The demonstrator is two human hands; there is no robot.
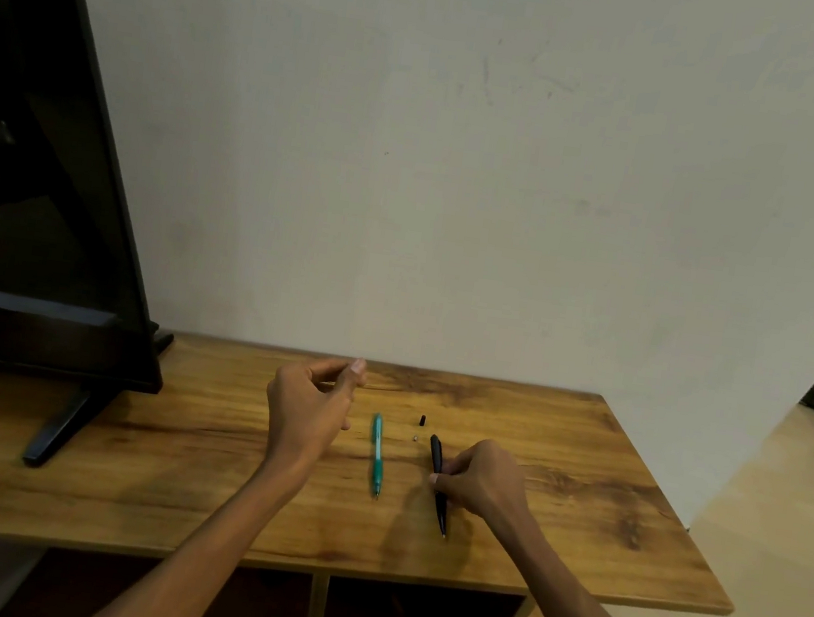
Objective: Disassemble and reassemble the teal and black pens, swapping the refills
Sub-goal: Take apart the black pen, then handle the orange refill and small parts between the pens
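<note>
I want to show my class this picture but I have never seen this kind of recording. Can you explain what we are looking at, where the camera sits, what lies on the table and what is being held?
No machine here: a person wears a camera on the head, looking down at both hands. On the wooden table lie a teal pen and two tiny loose parts. The right hand grips a black pen. The left hand hovers, loosely curled; whether it holds anything is unclear. A dark screen stands at left.
</note>
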